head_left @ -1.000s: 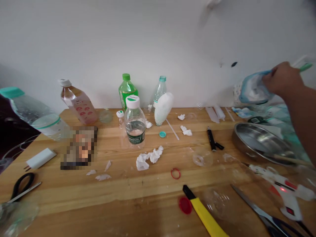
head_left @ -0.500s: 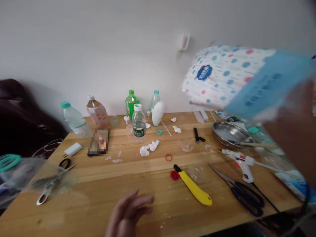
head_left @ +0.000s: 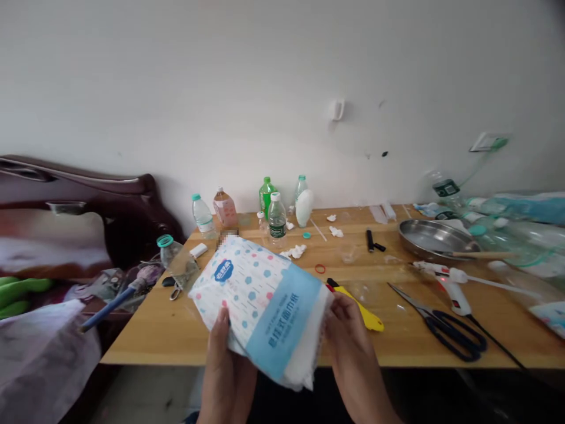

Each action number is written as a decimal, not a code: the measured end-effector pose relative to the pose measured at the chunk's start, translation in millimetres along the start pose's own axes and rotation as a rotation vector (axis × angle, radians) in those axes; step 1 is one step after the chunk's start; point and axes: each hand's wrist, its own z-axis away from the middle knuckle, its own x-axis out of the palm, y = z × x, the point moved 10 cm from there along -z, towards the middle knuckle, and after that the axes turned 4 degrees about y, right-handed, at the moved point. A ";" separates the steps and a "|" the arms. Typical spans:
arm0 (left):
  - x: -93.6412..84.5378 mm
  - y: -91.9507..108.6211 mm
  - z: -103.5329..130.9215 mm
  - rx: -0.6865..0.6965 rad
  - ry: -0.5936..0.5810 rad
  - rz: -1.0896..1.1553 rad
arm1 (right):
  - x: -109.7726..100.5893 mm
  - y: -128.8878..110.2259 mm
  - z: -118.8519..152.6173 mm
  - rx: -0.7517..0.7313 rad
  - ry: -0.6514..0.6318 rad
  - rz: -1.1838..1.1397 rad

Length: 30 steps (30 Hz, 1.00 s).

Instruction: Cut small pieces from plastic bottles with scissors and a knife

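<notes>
A pack of tissues (head_left: 265, 288), white with blue and pink dots and a blue band, is held in front of me over the table's front edge. My left hand (head_left: 227, 353) grips its lower left side, thumb on top and the other fingers underneath. At the pack's right end, my right hand (head_left: 348, 335) is closed on the plastic wrapper. Behind that hand lies a yellow utility knife (head_left: 368, 318), partly covered by hand and pack. A red rubber band (head_left: 320, 269) and crumpled tissue (head_left: 295, 252) lie just beyond the pack.
Scissors (head_left: 454, 335), a glue gun (head_left: 454, 291) with its cord, and a steel pan (head_left: 436, 238) occupy the right side. Several plastic bottles (head_left: 277, 221) stand along the wall, with a white balloon-like object (head_left: 304, 207) among them. A blue-handled stick (head_left: 108, 309) juts out at left.
The tissue pack has come down from the upper right to the front centre. My left hand, empty before, now holds it too. The view has shifted and shows more of the left side.
</notes>
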 end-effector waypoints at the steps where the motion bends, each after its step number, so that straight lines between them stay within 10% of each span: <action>1: 2.9 0.9 -2.0 -0.005 -0.005 0.038 | -4.2 2.7 5.4 0.015 -0.004 -0.002; 10: 22.4 -20.4 -1.6 -0.044 0.036 0.033 | -1.4 -56.6 -1.5 -0.234 -0.207 0.224; 30: 17.0 -27.5 -13.8 0.166 0.207 -0.155 | -44.6 -4.9 -28.3 0.233 -0.075 0.026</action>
